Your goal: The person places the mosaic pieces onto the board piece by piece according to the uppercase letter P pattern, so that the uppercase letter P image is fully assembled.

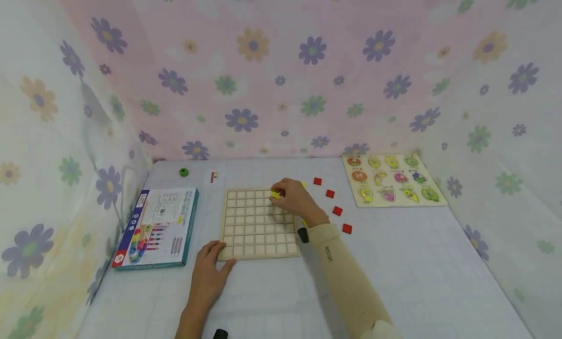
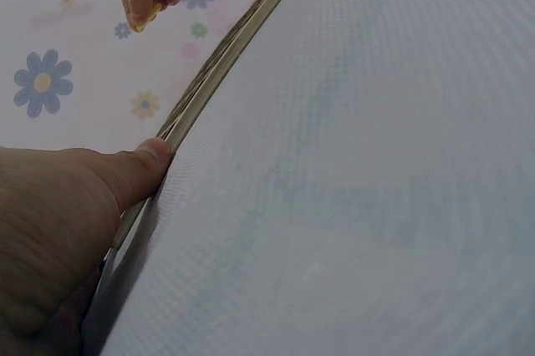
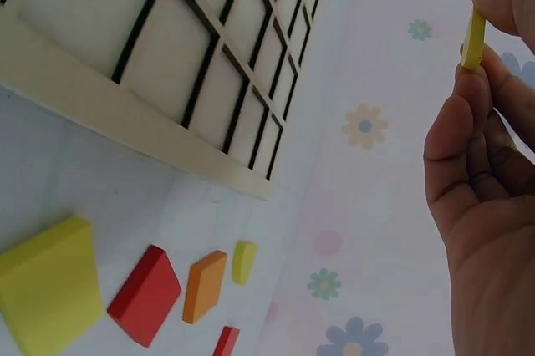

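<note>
A wooden grid board [image 1: 259,255] with square cells lies flat in the middle of the table. My left hand [image 1: 209,275] holds its near left corner, thumb along the front edge and fingers at the left side; in the left wrist view the thumb [image 2: 138,174] presses that edge. Over the board's far right part, my right hand [image 1: 295,198] pinches a thin yellow tile [image 3: 475,40] between thumb and fingertips, raised above the cells. To the right of the board lie red tiles [image 1: 337,210], an orange tile [image 3: 205,287] and yellow tiles [image 3: 52,285], some partly hidden by the right arm.
A boxed toy set [image 1: 162,227] lies to the left. Behind the board are a small pattern card [image 1: 215,177] and a green ring [image 1: 184,172]. A fruit puzzle board [image 1: 395,180] is at the back right. Flowered cloth walls [image 1: 281,85] surround the table.
</note>
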Tool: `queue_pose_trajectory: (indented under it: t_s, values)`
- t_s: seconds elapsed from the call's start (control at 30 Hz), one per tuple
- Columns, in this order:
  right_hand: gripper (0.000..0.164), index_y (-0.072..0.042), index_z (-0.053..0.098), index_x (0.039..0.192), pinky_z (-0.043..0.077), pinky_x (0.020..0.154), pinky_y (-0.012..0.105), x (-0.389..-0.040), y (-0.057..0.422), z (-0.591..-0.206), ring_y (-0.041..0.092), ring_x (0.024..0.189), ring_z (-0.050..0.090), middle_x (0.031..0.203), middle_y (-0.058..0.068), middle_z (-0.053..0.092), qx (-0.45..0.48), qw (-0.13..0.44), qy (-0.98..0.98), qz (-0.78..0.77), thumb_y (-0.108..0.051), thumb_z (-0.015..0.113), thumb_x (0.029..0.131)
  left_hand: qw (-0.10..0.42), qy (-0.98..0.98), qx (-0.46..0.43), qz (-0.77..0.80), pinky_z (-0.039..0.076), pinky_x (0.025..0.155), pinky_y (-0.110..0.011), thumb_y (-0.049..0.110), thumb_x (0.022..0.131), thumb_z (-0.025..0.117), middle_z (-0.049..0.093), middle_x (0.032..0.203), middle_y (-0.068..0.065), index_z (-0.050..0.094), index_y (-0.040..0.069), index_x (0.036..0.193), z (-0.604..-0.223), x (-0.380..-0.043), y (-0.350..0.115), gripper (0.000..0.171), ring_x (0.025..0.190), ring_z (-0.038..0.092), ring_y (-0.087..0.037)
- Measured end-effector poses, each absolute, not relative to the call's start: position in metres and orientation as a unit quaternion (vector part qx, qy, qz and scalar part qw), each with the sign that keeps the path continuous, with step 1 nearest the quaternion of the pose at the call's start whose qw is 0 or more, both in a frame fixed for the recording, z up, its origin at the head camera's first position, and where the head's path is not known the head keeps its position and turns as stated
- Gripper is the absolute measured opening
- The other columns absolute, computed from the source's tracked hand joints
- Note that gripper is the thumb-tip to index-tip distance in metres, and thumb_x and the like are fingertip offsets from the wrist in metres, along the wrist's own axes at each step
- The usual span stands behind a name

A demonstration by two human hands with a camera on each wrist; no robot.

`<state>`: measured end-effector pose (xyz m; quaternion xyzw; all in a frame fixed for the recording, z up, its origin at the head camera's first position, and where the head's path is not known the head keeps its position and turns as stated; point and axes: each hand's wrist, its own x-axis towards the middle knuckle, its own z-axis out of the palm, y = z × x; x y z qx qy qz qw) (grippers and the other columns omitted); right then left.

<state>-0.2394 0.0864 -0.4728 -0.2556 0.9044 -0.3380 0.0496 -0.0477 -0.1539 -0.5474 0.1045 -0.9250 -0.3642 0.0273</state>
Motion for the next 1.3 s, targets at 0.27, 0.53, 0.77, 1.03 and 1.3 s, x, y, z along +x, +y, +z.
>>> queue_pose_trajectory:
  t_s: [0.27, 0.53, 0.77, 1.03, 1.3]
  values:
    - [0.029, -0.002, 0.073, 0.117, 0.056, 0.085, 0.033, -0.244, 0.078, -0.48, 0.019, 0.093, 0.061, 0.108, 0.008, 0.069, -0.272, 0.066, 0.902, -0.33, -0.021, 0.072, 0.095, 0.031, -0.925, 0.101, -0.364, 0.039, 0.121, -0.053, 0.029, 0.088, 0.081, 0.048, 0.149, -0.014, 0.06, 0.006, 0.138, -0.548, -0.045, -0.153, 0.058, 0.144, 0.042, -0.035]
    - [0.029, -0.005, 0.073, 0.118, 0.057, 0.087, 0.034, -0.252, 0.07, -0.49, 0.018, 0.094, 0.062, 0.107, 0.007, 0.069, -0.268, 0.096, 0.91, -0.302, -0.023, 0.07, 0.097, 0.028, -0.925, 0.103, -0.365, 0.04, 0.12, -0.055, 0.026, 0.088, 0.082, 0.049, 0.149, -0.016, 0.06, 0.005, 0.137, -0.546, -0.043, -0.152, 0.058, 0.143, 0.042, -0.037]
    - [0.028, -0.004, 0.073, 0.119, 0.058, 0.088, 0.035, -0.262, 0.068, -0.494, 0.019, 0.094, 0.062, 0.106, 0.007, 0.068, -0.268, 0.098, 0.908, -0.306, -0.021, 0.07, 0.097, 0.039, -0.925, 0.1, -0.365, 0.04, 0.12, -0.053, 0.029, 0.088, 0.081, 0.049, 0.149, -0.013, 0.06, 0.007, 0.137, -0.547, -0.048, -0.154, 0.058, 0.143, 0.043, -0.034]
    - [0.026, -0.004, 0.073, 0.117, 0.055, 0.086, 0.034, -0.266, 0.063, -0.5, 0.018, 0.091, 0.059, 0.104, 0.008, 0.068, -0.275, 0.126, 0.901, -0.311, -0.02, 0.07, 0.097, 0.037, -0.923, 0.1, -0.37, 0.04, 0.12, -0.054, 0.028, 0.088, 0.082, 0.049, 0.148, -0.014, 0.06, 0.006, 0.137, -0.545, -0.049, -0.154, 0.058, 0.143, 0.043, -0.036]
    - [0.024, -0.008, 0.074, 0.114, 0.052, 0.08, 0.032, -0.269, 0.059, -0.508, 0.017, 0.087, 0.055, 0.099, 0.005, 0.066, -0.258, 0.132, 0.915, -0.28, -0.023, 0.071, 0.096, 0.042, -0.925, 0.107, -0.362, 0.041, 0.119, -0.053, 0.027, 0.087, 0.083, 0.05, 0.148, -0.014, 0.061, 0.006, 0.136, -0.546, -0.047, -0.154, 0.058, 0.142, 0.044, -0.035]
